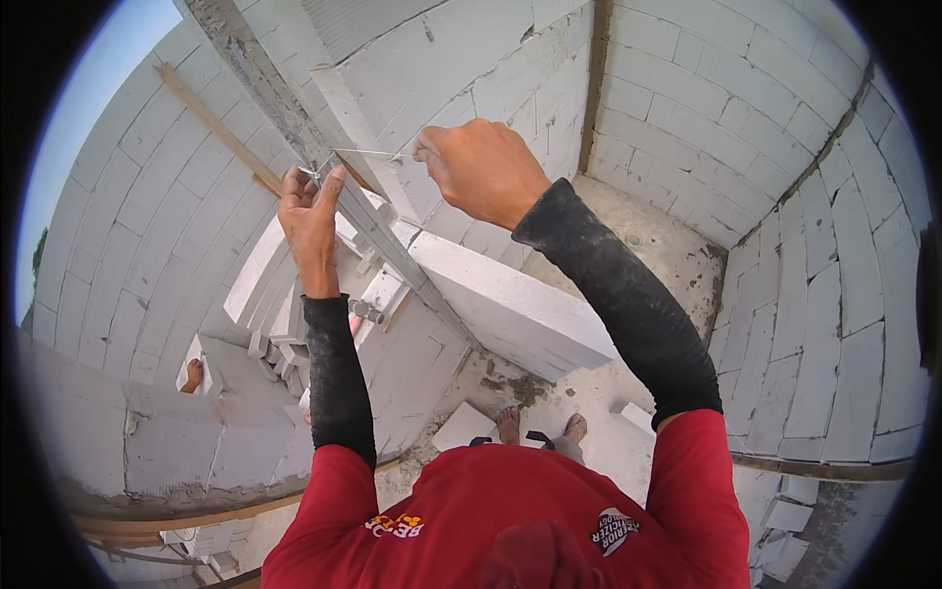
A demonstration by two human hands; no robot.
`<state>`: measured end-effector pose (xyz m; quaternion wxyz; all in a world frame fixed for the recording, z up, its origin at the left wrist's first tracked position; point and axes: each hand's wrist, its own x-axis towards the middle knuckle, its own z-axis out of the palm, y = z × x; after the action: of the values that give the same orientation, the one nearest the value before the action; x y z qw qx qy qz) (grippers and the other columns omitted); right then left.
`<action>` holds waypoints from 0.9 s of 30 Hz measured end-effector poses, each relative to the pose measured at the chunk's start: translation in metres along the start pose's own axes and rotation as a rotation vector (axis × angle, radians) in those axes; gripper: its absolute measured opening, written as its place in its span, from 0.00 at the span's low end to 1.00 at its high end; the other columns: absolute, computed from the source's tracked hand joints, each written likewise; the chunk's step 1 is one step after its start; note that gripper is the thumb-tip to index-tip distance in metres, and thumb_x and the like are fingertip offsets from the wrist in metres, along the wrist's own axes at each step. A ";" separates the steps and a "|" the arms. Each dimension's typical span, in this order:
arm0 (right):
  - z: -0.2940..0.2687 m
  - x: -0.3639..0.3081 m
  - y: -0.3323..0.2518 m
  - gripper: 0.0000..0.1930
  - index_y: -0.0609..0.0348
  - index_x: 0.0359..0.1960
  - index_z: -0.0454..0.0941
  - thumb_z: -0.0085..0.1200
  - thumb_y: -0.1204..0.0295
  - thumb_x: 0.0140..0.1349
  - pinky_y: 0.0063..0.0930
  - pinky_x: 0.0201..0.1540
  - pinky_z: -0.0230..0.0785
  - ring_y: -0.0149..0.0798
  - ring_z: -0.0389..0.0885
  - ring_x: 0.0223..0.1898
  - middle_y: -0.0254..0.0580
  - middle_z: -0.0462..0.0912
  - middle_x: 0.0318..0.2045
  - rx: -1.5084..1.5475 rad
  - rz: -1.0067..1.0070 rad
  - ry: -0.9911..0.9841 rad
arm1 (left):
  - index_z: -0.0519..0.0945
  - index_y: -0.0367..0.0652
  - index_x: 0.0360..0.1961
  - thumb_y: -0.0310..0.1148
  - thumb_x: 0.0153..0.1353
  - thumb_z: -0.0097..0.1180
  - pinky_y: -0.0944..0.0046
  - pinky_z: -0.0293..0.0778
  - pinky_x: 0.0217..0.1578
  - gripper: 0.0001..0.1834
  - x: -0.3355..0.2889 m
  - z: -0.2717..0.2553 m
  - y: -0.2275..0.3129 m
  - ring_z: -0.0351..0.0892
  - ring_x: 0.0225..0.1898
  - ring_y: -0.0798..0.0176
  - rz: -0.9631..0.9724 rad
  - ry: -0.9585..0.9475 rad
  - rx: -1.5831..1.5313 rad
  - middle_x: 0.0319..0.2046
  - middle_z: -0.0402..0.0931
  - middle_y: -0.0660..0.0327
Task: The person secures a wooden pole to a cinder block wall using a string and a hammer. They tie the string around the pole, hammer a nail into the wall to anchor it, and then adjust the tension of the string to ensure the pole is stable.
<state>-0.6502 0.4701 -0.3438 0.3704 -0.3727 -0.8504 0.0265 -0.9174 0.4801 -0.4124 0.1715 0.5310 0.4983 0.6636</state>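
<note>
A thin white string [378, 152] stretches between my hands and loops at a long grey post [257, 83]. Thumb and fingers of my left hand [310, 228] pinch the string where it meets the post's edge. To the right of the post, my right hand [483, 175] is closed on the other stretch of string, which runs taut. The string's end inside my right fist is hidden. Just behind my hands rises a wall of pale blocks [446, 74].
A thick pale block slab [515, 294] juts out below my right arm. A timber strip [216, 128] leans on the left wall. Loose blocks [257, 275] are piled beyond the post. Another person's hand or foot [193, 376] shows at left. Grey floor [638, 245] lies below.
</note>
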 end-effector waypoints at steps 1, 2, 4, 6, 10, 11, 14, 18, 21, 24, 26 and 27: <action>-0.008 -0.012 0.001 0.09 0.59 0.40 0.87 0.54 0.71 0.67 0.44 0.32 0.77 0.52 0.86 0.25 0.51 0.86 0.24 -0.040 0.042 -0.022 | 0.69 0.24 0.64 0.43 0.60 0.72 0.53 0.71 0.61 0.41 0.008 -0.008 -0.018 0.76 0.61 0.49 -0.057 -0.020 -0.019 0.59 0.74 0.39; -0.012 -0.024 0.003 0.08 0.59 0.40 0.87 0.56 0.73 0.64 0.43 0.30 0.77 0.53 0.85 0.24 0.52 0.85 0.23 -0.048 0.026 -0.010 | 0.70 0.25 0.63 0.43 0.61 0.71 0.52 0.73 0.59 0.38 0.008 -0.016 -0.026 0.77 0.58 0.49 -0.065 -0.031 -0.002 0.57 0.75 0.39; -0.038 -0.062 0.011 0.03 0.60 0.30 0.84 0.59 0.77 0.56 0.44 0.27 0.75 0.54 0.83 0.22 0.52 0.81 0.18 -0.166 0.068 0.042 | 0.73 0.26 0.60 0.41 0.63 0.69 0.49 0.77 0.55 0.33 0.002 -0.002 -0.036 0.80 0.54 0.50 0.040 0.006 0.087 0.54 0.77 0.41; -0.076 -0.096 -0.001 0.03 0.61 0.25 0.82 0.61 0.78 0.47 0.45 0.22 0.71 0.50 0.81 0.18 0.52 0.79 0.16 -0.253 0.117 -0.023 | 0.75 0.28 0.57 0.39 0.64 0.67 0.47 0.81 0.51 0.29 -0.031 -0.010 -0.010 0.82 0.49 0.50 0.145 0.242 0.166 0.51 0.80 0.43; -0.122 -0.178 -0.007 0.06 0.59 0.29 0.83 0.62 0.76 0.47 0.44 0.20 0.68 0.49 0.81 0.18 0.48 0.80 0.16 -0.361 0.305 0.088 | 0.81 0.29 0.49 0.37 0.71 0.58 0.55 0.82 0.41 0.18 -0.095 0.035 -0.024 0.82 0.37 0.57 0.174 0.244 -0.150 0.40 0.83 0.51; -0.129 -0.197 -0.012 0.06 0.59 0.30 0.84 0.63 0.76 0.49 0.44 0.20 0.68 0.49 0.81 0.18 0.47 0.81 0.16 -0.358 0.348 0.106 | 0.82 0.28 0.47 0.37 0.74 0.54 0.60 0.80 0.39 0.18 -0.120 0.057 -0.021 0.81 0.34 0.59 0.133 0.179 -0.216 0.37 0.83 0.54; -0.142 -0.264 -0.015 0.05 0.55 0.36 0.85 0.61 0.72 0.60 0.42 0.24 0.70 0.48 0.84 0.23 0.43 0.84 0.22 -0.356 0.540 0.143 | 0.74 0.32 0.61 0.38 0.76 0.50 0.65 0.77 0.38 0.22 -0.232 0.140 0.015 0.81 0.37 0.63 -0.097 -0.430 -0.391 0.48 0.81 0.51; -0.152 -0.380 -0.008 0.05 0.54 0.39 0.84 0.59 0.69 0.65 0.41 0.29 0.73 0.50 0.85 0.29 0.42 0.87 0.30 -0.401 0.863 0.249 | 0.62 0.35 0.74 0.41 0.79 0.46 0.68 0.77 0.41 0.30 -0.323 0.200 0.081 0.84 0.42 0.66 -0.339 -1.024 -0.507 0.64 0.74 0.46; -0.159 -0.461 -0.016 0.07 0.55 0.41 0.85 0.59 0.67 0.66 0.43 0.28 0.72 0.53 0.84 0.30 0.45 0.87 0.31 -0.462 0.956 0.356 | 0.60 0.36 0.75 0.43 0.79 0.45 0.68 0.78 0.43 0.31 -0.363 0.227 0.113 0.85 0.44 0.64 -0.375 -1.211 -0.573 0.66 0.72 0.45; -0.162 -0.523 -0.021 0.09 0.56 0.43 0.85 0.59 0.67 0.66 0.45 0.33 0.72 0.53 0.84 0.33 0.44 0.86 0.32 -0.414 1.048 0.429 | 0.66 0.32 0.71 0.43 0.80 0.44 0.66 0.80 0.42 0.29 -0.411 0.260 0.131 0.86 0.43 0.62 -0.404 -1.243 -0.640 0.64 0.73 0.44; -0.166 -0.559 -0.025 0.09 0.56 0.43 0.85 0.59 0.68 0.66 0.46 0.40 0.71 0.51 0.83 0.38 0.41 0.86 0.33 -0.392 1.054 0.443 | 0.67 0.29 0.69 0.44 0.80 0.43 0.66 0.80 0.42 0.29 -0.445 0.280 0.141 0.86 0.44 0.62 -0.400 -1.269 -0.655 0.65 0.73 0.44; -0.171 -0.577 -0.024 0.08 0.57 0.43 0.85 0.59 0.68 0.66 0.47 0.44 0.71 0.51 0.83 0.40 0.40 0.85 0.33 -0.406 1.022 0.444 | 0.68 0.28 0.68 0.44 0.80 0.43 0.66 0.80 0.43 0.29 -0.464 0.290 0.147 0.86 0.45 0.62 -0.398 -1.279 -0.662 0.65 0.73 0.44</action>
<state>-0.2953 0.0364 -0.5644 0.4009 -0.7951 -0.4533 -0.0403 -0.4435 0.2026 -0.5537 0.6957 0.6338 0.1623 0.2968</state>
